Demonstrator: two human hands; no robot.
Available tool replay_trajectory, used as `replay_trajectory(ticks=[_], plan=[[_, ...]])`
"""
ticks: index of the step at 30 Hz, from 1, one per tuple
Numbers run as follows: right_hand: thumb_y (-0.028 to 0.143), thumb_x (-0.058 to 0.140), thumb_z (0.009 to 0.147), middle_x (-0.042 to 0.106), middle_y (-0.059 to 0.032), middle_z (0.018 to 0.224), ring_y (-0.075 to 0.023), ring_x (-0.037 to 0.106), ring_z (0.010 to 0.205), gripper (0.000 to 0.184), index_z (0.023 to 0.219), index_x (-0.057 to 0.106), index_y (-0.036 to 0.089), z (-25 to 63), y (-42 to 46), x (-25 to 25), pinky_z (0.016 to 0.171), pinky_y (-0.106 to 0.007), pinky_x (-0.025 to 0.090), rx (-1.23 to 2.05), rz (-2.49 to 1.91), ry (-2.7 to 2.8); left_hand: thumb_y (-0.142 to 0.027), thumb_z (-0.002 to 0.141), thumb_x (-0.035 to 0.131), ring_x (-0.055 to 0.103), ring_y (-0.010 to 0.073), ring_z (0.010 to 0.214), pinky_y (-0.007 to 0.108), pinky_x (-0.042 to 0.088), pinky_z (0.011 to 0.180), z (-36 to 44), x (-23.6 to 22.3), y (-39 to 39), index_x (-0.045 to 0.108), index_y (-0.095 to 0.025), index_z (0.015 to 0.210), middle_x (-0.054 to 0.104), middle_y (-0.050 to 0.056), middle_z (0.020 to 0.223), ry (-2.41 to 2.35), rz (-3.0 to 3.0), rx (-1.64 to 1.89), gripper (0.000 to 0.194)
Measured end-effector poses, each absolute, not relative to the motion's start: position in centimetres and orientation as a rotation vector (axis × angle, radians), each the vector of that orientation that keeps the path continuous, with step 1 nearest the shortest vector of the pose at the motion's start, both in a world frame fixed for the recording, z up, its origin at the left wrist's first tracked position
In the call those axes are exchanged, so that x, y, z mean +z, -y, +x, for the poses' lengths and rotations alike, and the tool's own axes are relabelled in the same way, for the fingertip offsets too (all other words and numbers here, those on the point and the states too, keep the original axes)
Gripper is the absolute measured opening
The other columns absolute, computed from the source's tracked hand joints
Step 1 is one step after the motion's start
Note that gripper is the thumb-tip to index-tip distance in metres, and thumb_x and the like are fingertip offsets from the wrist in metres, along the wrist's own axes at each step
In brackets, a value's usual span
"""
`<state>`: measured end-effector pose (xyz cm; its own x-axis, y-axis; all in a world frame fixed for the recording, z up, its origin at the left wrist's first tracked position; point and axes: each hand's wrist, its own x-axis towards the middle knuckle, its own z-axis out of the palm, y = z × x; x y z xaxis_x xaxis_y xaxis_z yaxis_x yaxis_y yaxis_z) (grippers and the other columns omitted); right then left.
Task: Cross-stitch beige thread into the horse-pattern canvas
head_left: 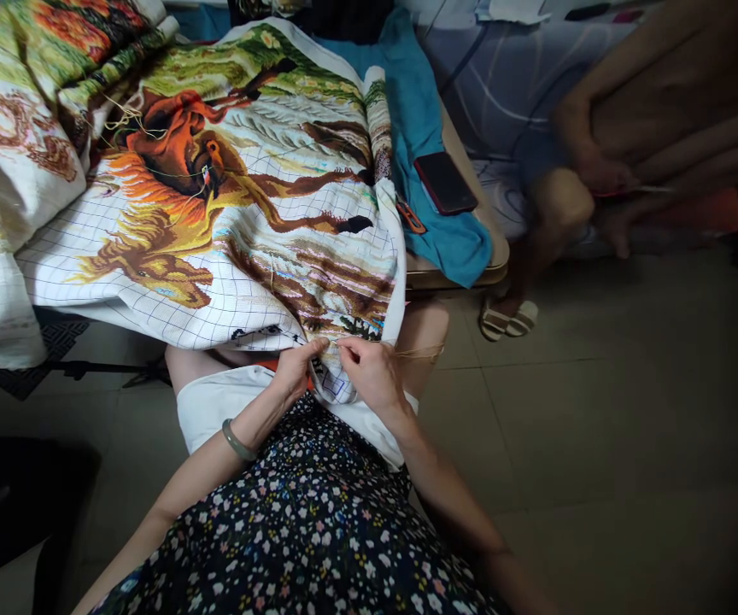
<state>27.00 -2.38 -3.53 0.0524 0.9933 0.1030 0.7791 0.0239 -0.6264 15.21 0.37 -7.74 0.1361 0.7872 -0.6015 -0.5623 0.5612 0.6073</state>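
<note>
Where both hands pinch, embroidered cloth spreads beyond them.

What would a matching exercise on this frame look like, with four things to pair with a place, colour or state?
1. Phone
2. Bracelet
3. Left hand
4. Patterned garment

A. Thumb and fingers gripping the stitched fabric at its near edge
B. Dark, with small flowers
C. Lying on the teal cloth
D. Grey-green ring

Pairs: 1-C; 2-D; 3-A; 4-B
</note>
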Motion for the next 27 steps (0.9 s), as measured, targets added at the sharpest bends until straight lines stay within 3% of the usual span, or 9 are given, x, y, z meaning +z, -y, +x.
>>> replay_trajectory(ticks=[4,12,27], plan=[[0.021,0.048,0.079,0.063,-0.0020,0.060,-0.0137,0.054,0.052,0.015,0.080,0.063,0.019,26.2,2.6,-4.2,0.055,-0.024,0.039,0.577,-1.856,1.652,-0.024,0.045,0.081,0.062,0.0170,0.062,0.031,0.048,0.070,15.4,-7.6,-0.4,0.066,-0.008,0.069,0.068,0.007,0.068,-1.055,0.254,0.987,0.032],[0.026,0.053,0.075,0.063,-0.0019,0.065,-0.0133,0.057,0.058,0.013,0.068,0.058,0.016,25.2,3.1,-6.7,0.058,-0.024,0.045,0.914,-1.662,1.222,-0.027,0.045,0.081,0.058,0.0152,0.057,0.029,0.047,0.063,15.3,-7.9,-1.1,0.065,-0.009,0.063,0.065,0.006,0.062,-1.142,0.258,0.916,0.030],[0.028,0.053,0.075,0.058,-0.0009,0.059,-0.0120,0.054,0.052,0.015,0.070,0.059,0.015,24.8,3.4,-6.7,0.052,-0.023,0.044,0.934,-1.641,1.132,-0.024,0.048,0.077,0.057,0.0145,0.058,0.028,0.045,0.064,15.6,-7.6,-1.1,0.064,-0.011,0.065,0.064,0.004,0.063,-1.165,0.280,0.967,0.025]])
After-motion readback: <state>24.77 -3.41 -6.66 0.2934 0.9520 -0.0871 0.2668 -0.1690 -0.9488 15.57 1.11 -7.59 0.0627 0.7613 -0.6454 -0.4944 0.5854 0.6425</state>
